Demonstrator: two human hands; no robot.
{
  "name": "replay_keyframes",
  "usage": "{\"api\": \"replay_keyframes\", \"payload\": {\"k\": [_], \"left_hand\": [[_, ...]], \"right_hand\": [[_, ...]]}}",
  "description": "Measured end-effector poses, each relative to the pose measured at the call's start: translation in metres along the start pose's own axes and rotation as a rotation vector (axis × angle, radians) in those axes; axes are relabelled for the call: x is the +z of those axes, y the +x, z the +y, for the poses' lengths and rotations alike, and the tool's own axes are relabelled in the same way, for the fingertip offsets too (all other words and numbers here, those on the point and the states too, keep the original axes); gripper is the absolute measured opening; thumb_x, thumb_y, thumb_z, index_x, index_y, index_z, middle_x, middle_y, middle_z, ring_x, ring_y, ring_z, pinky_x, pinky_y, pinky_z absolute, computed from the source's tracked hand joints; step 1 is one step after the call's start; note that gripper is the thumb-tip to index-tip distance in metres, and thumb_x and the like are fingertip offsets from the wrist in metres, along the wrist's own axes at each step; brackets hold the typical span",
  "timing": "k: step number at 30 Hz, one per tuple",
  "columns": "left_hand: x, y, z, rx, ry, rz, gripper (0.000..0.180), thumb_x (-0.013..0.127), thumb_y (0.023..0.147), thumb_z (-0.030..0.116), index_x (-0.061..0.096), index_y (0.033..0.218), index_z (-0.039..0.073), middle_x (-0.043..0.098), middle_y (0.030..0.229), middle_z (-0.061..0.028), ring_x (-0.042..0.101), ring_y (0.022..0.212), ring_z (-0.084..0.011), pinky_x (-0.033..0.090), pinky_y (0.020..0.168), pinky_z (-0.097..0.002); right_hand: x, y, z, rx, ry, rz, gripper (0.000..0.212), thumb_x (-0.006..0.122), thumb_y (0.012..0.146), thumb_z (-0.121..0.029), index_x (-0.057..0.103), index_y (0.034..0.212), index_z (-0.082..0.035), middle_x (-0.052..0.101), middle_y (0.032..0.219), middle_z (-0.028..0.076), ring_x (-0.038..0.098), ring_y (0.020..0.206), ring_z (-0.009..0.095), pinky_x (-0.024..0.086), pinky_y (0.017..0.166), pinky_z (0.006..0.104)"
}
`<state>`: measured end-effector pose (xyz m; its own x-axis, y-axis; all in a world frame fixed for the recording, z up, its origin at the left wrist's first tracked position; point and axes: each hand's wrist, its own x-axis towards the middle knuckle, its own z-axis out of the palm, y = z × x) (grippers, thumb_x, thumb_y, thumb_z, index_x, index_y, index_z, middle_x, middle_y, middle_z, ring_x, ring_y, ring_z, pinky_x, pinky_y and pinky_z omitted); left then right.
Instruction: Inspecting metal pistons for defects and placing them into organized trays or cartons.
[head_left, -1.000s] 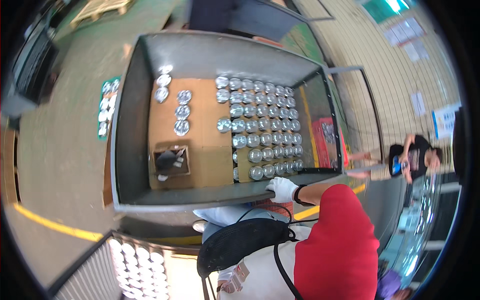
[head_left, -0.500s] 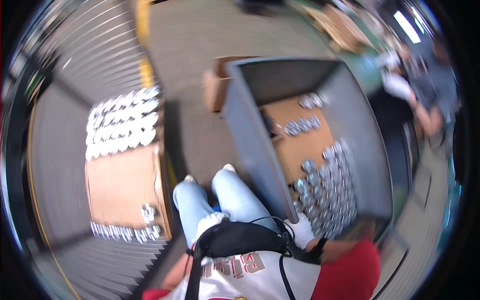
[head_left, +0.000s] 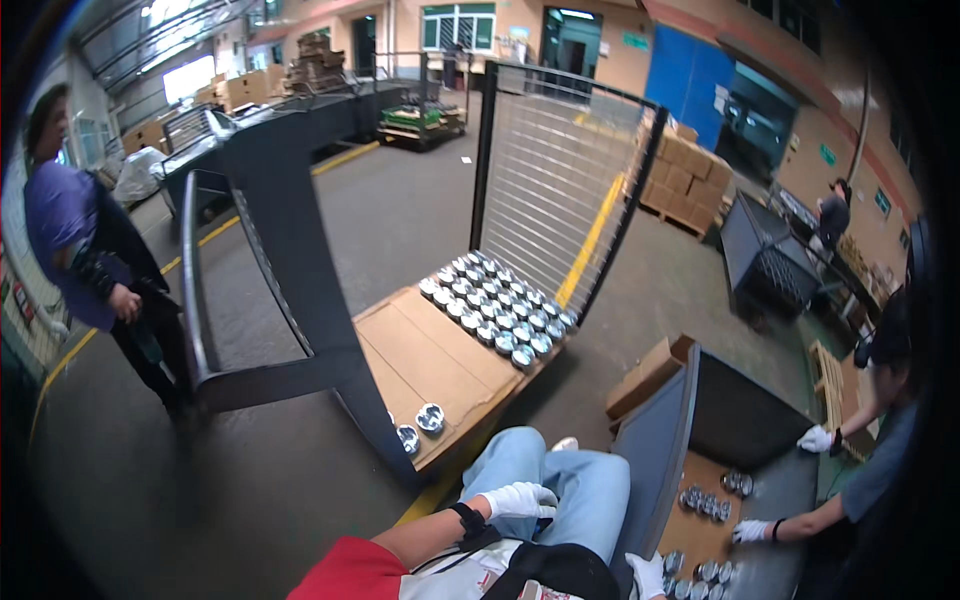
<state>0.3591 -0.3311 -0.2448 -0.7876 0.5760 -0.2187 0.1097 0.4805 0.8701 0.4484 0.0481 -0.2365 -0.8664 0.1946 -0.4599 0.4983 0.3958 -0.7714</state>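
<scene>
Our left hand (head_left: 520, 500) lay half-open, apparently empty, on denim (head_left: 595, 490); our right hand (head_left: 646, 576) met the grey bin (head_left: 655, 432) at its rim, grip unclear. On cardboard (head_left: 702, 468) inside, we counted at least ten shiny metal cylinders (head_left: 707, 504).

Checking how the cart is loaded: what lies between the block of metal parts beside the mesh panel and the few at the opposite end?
Brown cardboard separates the block of metal parts from the few other parts, as the head view shows.

1. cardboard sheet (head_left: 435, 340): middle bare, passable from above.
2. dark panel (head_left: 295, 240) obstructs its left side; wire panel (head_left: 560, 165) its far side.
3. co-worker's gloved hand (head_left: 750, 531) obstructs the bin's (head_left: 652, 450) interior.
</scene>
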Motion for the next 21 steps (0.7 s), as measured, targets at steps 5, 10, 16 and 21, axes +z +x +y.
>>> {"api": "replay_keyframes", "payload": {"k": [5, 10, 16, 21], "left_hand": [[-0.029, -0.022, 0.012, -0.044, -0.033, 0.078, 0.045, 0.059, 0.094, 0.042, 0.067, 0.123, 0.008, 0.068, 0.12, -0.0159, 0.062, 0.115, -0.0332, 0.046, 0.101, -0.0385], [-0.01, -0.017, -0.036, -0.176, 0.037, 0.185, 0.044, 0.059, 0.093, 0.042, 0.068, 0.123, 0.01, 0.068, 0.12, -0.016, 0.062, 0.114, -0.0326, 0.046, 0.101, -0.0379], [-0.002, -0.009, -0.033, -0.149, 0.108, 0.362, 0.033, 0.059, 0.089, 0.031, 0.071, 0.111, 0.01, 0.07, 0.11, -0.016, 0.066, 0.102, -0.0354, 0.051, 0.092, -0.042], [-0.005, -0.003, -0.024, -0.19, 0.214, 0.332, 0.03, 0.06, 0.088, 0.03, 0.072, 0.107, 0.01, 0.071, 0.105, -0.0149, 0.067, 0.098, -0.0342, 0.052, 0.089, -0.0419]], "right_hand": [[-0.01, 0.022, -0.052, -0.303, 0.205, 0.114, 0.051, 0.077, 0.081, -0.01, 0.057, 0.126, 0.005, 0.068, 0.11, 0.011, 0.065, 0.097, 0.021, 0.054, 0.085, 0.0337], [-0.043, 0.104, -0.06, -0.239, 0.144, 0.011, 0.04, 0.071, 0.09, -0.015, 0.058, 0.125, -0.001, 0.067, 0.101, 0.007, 0.062, 0.082, 0.013, 0.053, 0.068, 0.0287], [-0.076, 0.161, 0.024, -0.003, 0.205, -0.177, 0.034, 0.056, 0.099, -0.044, 0.065, 0.105, -0.012, 0.061, 0.078, -0.003, 0.056, 0.061, 0.009, 0.051, 0.053, 0.029], [-0.109, 0.237, 0.139, 0.057, -0.296, -0.171, 0.068, 0.068, 0.093, -0.031, 0.04, 0.143, 0.005, 0.055, 0.134, 0.02, 0.056, 0.118, 0.017, 0.046, 0.098, 0.0295]]}}
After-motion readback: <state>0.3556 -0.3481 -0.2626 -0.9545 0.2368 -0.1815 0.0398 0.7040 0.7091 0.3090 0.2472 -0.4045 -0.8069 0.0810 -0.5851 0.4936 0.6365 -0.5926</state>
